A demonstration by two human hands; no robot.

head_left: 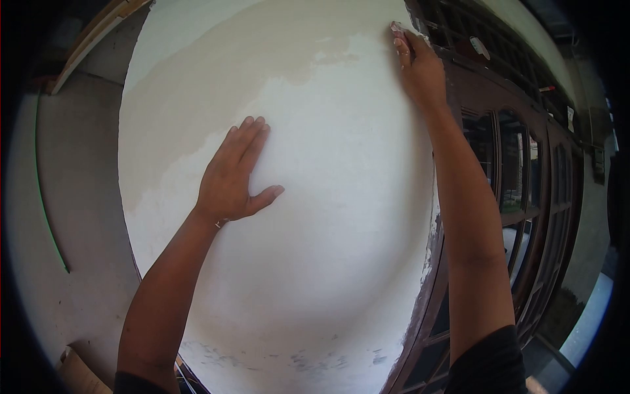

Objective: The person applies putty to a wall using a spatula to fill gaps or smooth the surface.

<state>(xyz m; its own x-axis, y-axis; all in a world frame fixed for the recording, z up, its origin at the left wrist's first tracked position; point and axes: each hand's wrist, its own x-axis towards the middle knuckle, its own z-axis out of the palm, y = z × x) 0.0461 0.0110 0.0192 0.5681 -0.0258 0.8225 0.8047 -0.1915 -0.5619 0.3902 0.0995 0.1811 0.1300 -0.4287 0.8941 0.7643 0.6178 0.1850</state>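
Note:
A pale wall panel (328, 197) fills the middle of the head view, white with a beige-grey patch across its upper left. My left hand (236, 174) lies flat against it left of centre, thumb spread and nothing held. At the panel's upper right edge, my right hand (420, 65) has its fingers closed around a small object whose shape is mostly hidden; a whitish-pink bit shows at the fingertips. White smears mark the right fingers. Dark marks dot the panel's lower part, and its right edge is rough.
Dark brown doors (512, 164) with glass panes stand along the right. A green strip (46, 190) runs down the grey wall at the left. Wooden boards (92, 46) are at the upper left, and a brown piece (82, 374) is at the lower left.

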